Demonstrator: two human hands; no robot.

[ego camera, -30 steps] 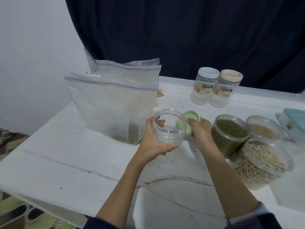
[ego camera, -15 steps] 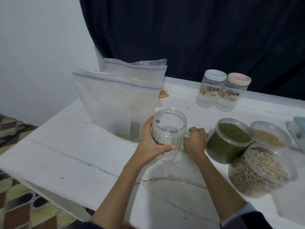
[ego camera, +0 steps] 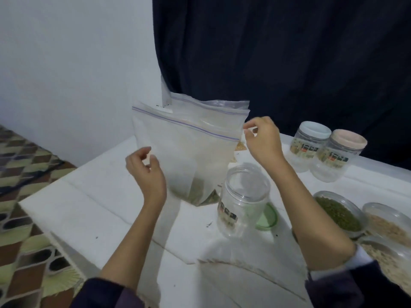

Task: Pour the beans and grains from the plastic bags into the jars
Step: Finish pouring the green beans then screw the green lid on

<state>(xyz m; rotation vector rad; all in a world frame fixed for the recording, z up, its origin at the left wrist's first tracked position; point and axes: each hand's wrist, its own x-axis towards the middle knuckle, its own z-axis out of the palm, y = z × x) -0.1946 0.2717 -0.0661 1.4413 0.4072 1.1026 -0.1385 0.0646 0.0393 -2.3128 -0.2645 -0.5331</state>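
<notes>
Head view looks down on a white table [ego camera: 124, 210]. In the middle of the frame stands a big plastic bag [ego camera: 186, 152], upright, with a little heap of green beans [ego camera: 196, 193] at its bottom. More bags stand just behind it. The right hand [ego camera: 262, 141] is at the bag's upper right corner, and its thumb and finger seem to pinch the top edge near the zip line. The left hand [ego camera: 145, 172] is just beside the bag's left side. Its fingers are loosely curled and hold nothing; I cannot tell if they touch the plastic.

Just right of the bag stands an empty jar [ego camera: 243, 201] with its mouth open. Its green lid [ego camera: 266, 217] lies on the table beside it. At the right edge of the frame sit three open jars, already filled: one with green beans [ego camera: 338, 213] and two with pale grains [ego camera: 387, 227]. In the upper right stand two more jars with lids on [ego camera: 329, 150].

I think the step now is to open the bag and lift it. To do it well, both hands should pull the top apart slowly. Then one corner of the bag should go right over the jar's mouth. Tip it gently, so the beans slide in and do not bounce out. The jar looks light, so a bump could knock it over.
</notes>
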